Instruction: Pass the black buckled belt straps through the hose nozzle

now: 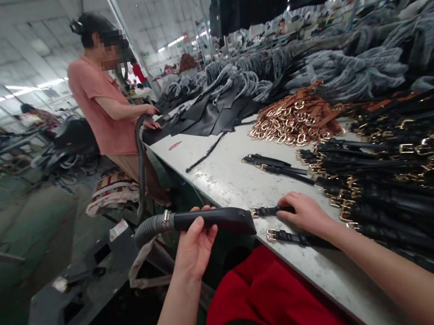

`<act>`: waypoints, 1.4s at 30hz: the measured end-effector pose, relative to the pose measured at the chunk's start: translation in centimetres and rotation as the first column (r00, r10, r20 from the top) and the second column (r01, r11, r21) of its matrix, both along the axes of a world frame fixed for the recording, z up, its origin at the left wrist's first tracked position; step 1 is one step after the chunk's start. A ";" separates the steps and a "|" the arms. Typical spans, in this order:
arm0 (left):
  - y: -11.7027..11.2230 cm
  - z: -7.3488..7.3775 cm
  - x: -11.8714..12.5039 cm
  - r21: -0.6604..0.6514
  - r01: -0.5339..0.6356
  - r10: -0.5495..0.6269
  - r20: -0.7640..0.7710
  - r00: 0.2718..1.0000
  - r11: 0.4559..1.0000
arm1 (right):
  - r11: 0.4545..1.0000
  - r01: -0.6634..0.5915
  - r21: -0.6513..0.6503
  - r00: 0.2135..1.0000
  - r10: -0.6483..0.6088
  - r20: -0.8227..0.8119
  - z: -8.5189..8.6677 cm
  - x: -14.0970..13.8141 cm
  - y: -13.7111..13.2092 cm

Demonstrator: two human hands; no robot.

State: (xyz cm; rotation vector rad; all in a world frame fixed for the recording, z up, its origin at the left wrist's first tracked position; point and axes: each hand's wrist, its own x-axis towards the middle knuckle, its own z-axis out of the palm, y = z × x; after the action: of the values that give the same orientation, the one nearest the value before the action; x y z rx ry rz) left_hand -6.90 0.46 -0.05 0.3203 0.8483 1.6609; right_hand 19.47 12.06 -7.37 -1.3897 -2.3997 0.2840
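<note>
My left hand [195,245] is wrapped round a black nozzle [218,220] on a grey ribbed hose [149,229], held level at the near edge of the white table [228,177]. The nozzle's mouth points right at the gold buckle of a black strap [269,211]. My right hand [304,213] rests on that strap with fingers curled over it, pinning it to the table. A second black strap [291,237] with a gold buckle lies just in front of that hand, under my wrist.
A big heap of black buckled straps [409,169] fills the table's right side. Brown straps [296,116] lie farther back, grey ones [352,73] and black leather pieces [212,113] beyond. A person in a pink shirt [101,104] stands at the table's far left. Red cloth [265,298] covers my lap.
</note>
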 end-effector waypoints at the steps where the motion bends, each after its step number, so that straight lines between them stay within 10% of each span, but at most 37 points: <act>1: -0.2 0.0 0.1 0.001 0.005 -0.005 -0.006 1.000 1.000 | 1.000 -0.005 0.022 1.000 0.005 0.031 0.3 0.0 -0.2; 13: 1.2 -0.2 1.5 0.027 0.033 -0.029 -0.114 0.993 0.999 | 0.996 -0.066 -0.063 0.990 0.057 -0.129 -0.4 1.1 -2.2; 21: 4.0 -0.4 6.6 0.012 0.103 -0.096 -0.270 0.958 0.995 | 0.991 -0.093 -0.097 0.992 0.085 -0.090 -0.7 1.3 -1.9; 42: 5.7 0.1 7.1 0.004 0.207 -0.190 -0.379 0.906 0.978 | 0.990 -0.089 -0.108 0.995 0.083 -0.056 -0.7 1.5 -1.9</act>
State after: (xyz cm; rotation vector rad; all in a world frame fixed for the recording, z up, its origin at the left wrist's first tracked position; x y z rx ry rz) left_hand 0.19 6.12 0.10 0.7521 1.0263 1.4479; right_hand 20.99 10.14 -8.08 -1.3099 -2.4378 0.4755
